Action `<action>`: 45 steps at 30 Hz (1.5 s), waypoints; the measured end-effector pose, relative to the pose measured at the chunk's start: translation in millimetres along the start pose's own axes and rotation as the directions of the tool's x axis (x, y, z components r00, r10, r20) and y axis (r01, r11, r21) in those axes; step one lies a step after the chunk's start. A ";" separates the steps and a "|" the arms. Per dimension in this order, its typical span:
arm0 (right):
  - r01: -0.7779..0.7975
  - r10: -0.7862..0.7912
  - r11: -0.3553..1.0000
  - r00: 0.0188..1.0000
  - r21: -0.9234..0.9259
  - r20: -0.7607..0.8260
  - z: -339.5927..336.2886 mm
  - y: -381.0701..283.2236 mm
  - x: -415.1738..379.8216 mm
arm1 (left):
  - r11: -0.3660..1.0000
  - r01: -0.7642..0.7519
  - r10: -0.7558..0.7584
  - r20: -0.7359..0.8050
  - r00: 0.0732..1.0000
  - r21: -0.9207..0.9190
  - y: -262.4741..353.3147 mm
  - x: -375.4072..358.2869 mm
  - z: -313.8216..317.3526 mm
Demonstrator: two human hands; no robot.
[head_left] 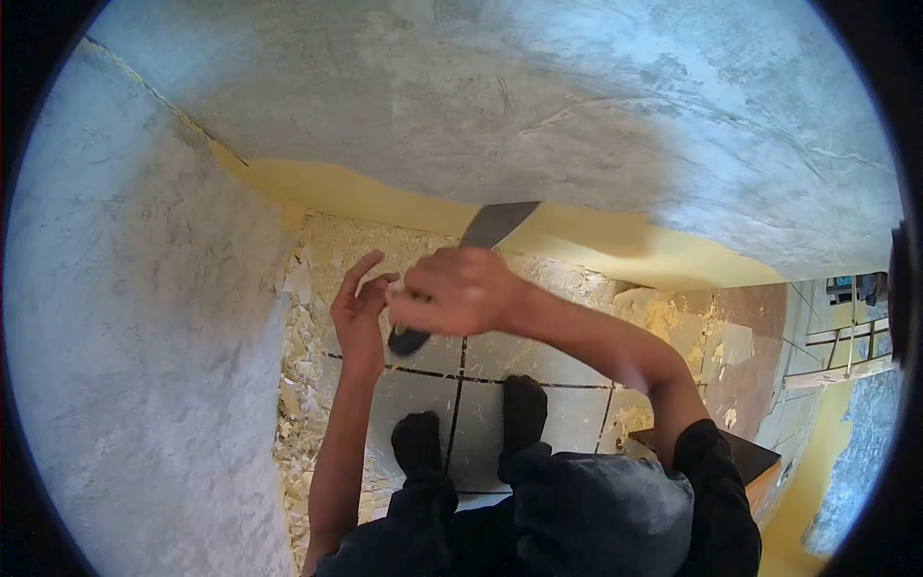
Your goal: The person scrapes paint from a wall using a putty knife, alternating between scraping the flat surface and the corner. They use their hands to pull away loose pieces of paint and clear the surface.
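Observation:
My right hand is wrapped round the dark handle of a scraper, slightly smeared by motion. The wide metal blade points up toward the wall, and its edge overlaps the border between grey bare plaster and yellow paint. The handle's rounded end sticks out below my fist. Just left of it, my left hand is raised with fingers apart and loosely bent, holding nothing. Its fingertips are close to my right fist.
Paint flakes cover the tiled floor along both walls. A second grey wall meets the first at a corner on the left. A dark flat board is at right, near a wooden ladder-like frame.

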State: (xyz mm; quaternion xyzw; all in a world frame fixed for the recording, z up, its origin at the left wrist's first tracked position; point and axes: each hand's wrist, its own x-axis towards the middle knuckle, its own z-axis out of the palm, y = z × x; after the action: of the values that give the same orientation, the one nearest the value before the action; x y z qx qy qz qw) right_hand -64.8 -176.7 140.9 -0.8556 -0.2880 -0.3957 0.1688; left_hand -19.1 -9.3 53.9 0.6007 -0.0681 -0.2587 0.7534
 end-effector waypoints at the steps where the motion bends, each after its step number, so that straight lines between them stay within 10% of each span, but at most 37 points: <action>1: 0.003 -0.003 1.000 1.000 -0.001 -0.005 -3.2 -5.7 2.3 | 1.000 0.009 -0.009 0.003 1.000 -0.001 2.1 -0.9 1.6; 8: -0.030 0.036 0.999 0.988 -0.044 0.150 3.2 3.3 -2.3 | 0.997 0.005 0.000 0.058 0.998 -0.083 3.0 -3.9 -1.4; 12: -0.198 0.193 0.933 0.980 0.299 0.048 12.2 -30.5 -4.5 | 0.990 0.054 -0.034 0.150 0.988 -0.130 -10.5 3.0 -9.0; 14: -0.328 0.359 0.791 0.932 0.517 0.042 8.0 -40.7 -2.8 | 0.922 -0.355 0.267 0.407 0.874 0.156 -8.5 -1.2 -3.9; 16: -0.596 0.718 0.513 0.693 0.618 0.072 -4.9 -43.6 5.2 | 0.986 -0.162 0.134 0.403 0.906 0.037 -4.6 -5.4 0.7; 18: -0.681 0.753 0.451 0.637 0.577 0.164 -17.1 -37.5 -5.2 | 0.918 -0.093 -0.080 0.408 0.910 0.387 -1.2 -6.9 2.4; 20: -0.679 0.882 0.027 0.361 0.734 0.302 -21.0 -28.5 -18.2 | 0.925 -0.116 -0.025 0.362 0.932 0.363 -4.9 -3.0 3.4; 24: -0.599 0.910 0.076 0.368 0.797 0.190 -31.6 -8.0 -51.0 | 0.961 -0.127 0.069 0.232 0.970 0.246 -9.0 12.1 -17.2; 26: -0.674 0.880 -0.230 0.164 0.702 0.445 -44.4 -5.4 -70.3 | 0.964 -0.169 0.135 0.171 0.976 0.204 -0.8 20.1 -22.1; 32: -0.943 0.531 -0.249 0.058 0.221 0.846 -48.0 -19.2 -72.9 | 0.841 -0.370 0.275 0.277 0.921 0.396 19.8 32.5 -4.1; 37: -0.896 0.599 -0.303 0.086 0.325 0.796 -26.2 -25.3 -88.1 | 0.659 -0.559 0.595 0.105 0.797 0.503 26.5 35.5 36.3; 39: -0.913 0.753 -0.110 0.180 0.392 0.632 -21.5 -19.6 -89.6 | 0.624 -0.547 0.588 0.125 0.799 0.558 23.5 33.4 36.2; 45: -0.847 0.756 -0.245 0.139 0.473 0.640 -27.8 -10.1 -82.0 | 0.705 -0.521 0.407 0.327 0.853 0.482 8.6 19.6 41.0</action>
State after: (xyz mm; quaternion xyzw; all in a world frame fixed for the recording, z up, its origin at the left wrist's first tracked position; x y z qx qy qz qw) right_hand -129.9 -212.6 95.6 -0.6583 0.1999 0.0393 0.7247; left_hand -16.6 -53.0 69.0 0.7268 -0.3633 -0.0865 0.5764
